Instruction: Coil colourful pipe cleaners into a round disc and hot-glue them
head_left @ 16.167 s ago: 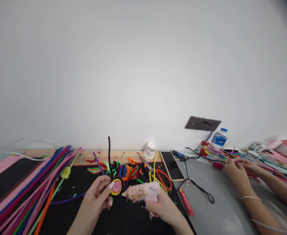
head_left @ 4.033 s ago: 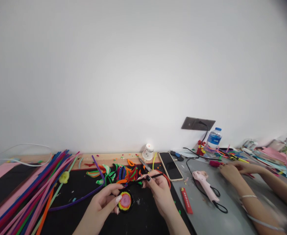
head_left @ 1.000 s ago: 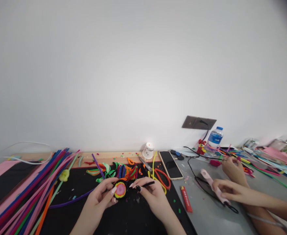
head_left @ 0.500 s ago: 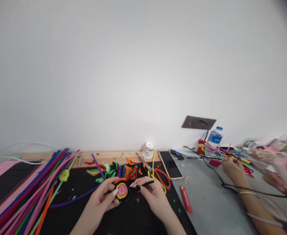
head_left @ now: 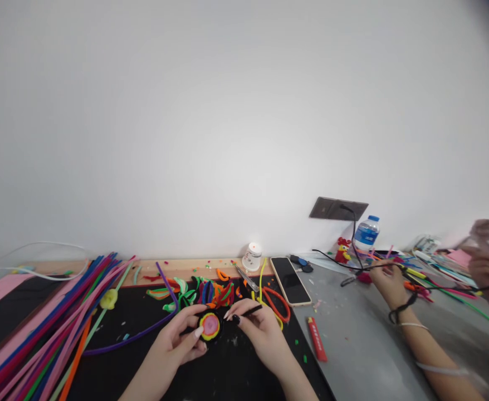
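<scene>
A round coiled pipe-cleaner disc (head_left: 210,326), pink in the middle with orange and yellow rings and a black outer ring, sits between the thumb and fingers of my left hand (head_left: 179,337). Just to its right, my right hand (head_left: 260,334) pinches a black pipe cleaner (head_left: 252,311), whose loose end sticks out past the fingers. Both hands are over a black mat (head_left: 211,379). Behind them lies a pile of colourful bent pipe-cleaner pieces (head_left: 206,292). A purple pipe cleaner (head_left: 131,338) curves along the left.
Long pipe cleaners (head_left: 60,328) lie bundled at left. Scissors (head_left: 248,277), a white tub (head_left: 252,257), a phone (head_left: 291,282) and a red box (head_left: 317,339) are near my right hand. Further right, a co-worker's hand (head_left: 389,284) is by a black cable and a water bottle (head_left: 367,233).
My hands and the disc have hardly moved; the disc has shifted slightly right. At the right, the co-worker's hand and the black cable have moved, and another person's hands have shifted.
</scene>
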Tool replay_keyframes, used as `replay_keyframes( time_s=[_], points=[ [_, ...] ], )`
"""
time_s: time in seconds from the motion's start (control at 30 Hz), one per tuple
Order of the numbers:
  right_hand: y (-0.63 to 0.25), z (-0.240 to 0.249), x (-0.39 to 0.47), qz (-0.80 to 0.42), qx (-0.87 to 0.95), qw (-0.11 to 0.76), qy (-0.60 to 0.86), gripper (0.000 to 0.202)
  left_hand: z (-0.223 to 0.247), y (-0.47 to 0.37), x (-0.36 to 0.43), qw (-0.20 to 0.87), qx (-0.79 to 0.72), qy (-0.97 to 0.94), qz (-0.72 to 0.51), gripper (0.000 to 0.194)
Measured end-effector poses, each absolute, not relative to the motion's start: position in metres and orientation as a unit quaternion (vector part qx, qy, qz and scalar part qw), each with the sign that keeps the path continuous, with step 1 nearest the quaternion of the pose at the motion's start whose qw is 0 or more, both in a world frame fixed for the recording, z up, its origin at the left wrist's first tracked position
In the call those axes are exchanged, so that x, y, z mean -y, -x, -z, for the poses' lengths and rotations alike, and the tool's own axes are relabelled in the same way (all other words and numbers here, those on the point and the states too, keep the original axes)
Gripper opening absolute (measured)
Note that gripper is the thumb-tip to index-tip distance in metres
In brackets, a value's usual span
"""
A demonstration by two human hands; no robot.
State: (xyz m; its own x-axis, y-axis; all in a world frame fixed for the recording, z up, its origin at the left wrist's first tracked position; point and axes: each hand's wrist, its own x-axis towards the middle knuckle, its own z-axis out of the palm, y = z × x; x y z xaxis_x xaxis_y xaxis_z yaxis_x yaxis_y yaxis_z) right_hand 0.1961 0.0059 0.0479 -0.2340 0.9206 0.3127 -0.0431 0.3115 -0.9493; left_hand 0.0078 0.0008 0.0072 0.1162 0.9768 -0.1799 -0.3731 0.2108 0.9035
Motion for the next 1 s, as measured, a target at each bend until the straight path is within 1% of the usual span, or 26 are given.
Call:
replay_keyframes(
  time_s=[0.27,0.53,1.0],
  points=[
    [-0.197,-0.0477,-0.0058,-0.461,0.643,0.492,0.363,0.008,-0.0116,-0.0059,-0.0028,0.661,-0.449,-0.368,-0.476,0.04],
    [-0.1977,-0.0459,-0.0083,-0.449,0.653,0.478,0.378,0.008,-0.0082,-0.0102,-0.0007,0.64,-0.446,-0.37,-0.504,0.041],
    [-0.1965,-0.0469,-0.0081,-0.46,0.647,0.465,0.391,0.012,-0.0122,-0.0081,0.0037,0.676,-0.405,-0.403,-0.465,0.042]
  ],
)
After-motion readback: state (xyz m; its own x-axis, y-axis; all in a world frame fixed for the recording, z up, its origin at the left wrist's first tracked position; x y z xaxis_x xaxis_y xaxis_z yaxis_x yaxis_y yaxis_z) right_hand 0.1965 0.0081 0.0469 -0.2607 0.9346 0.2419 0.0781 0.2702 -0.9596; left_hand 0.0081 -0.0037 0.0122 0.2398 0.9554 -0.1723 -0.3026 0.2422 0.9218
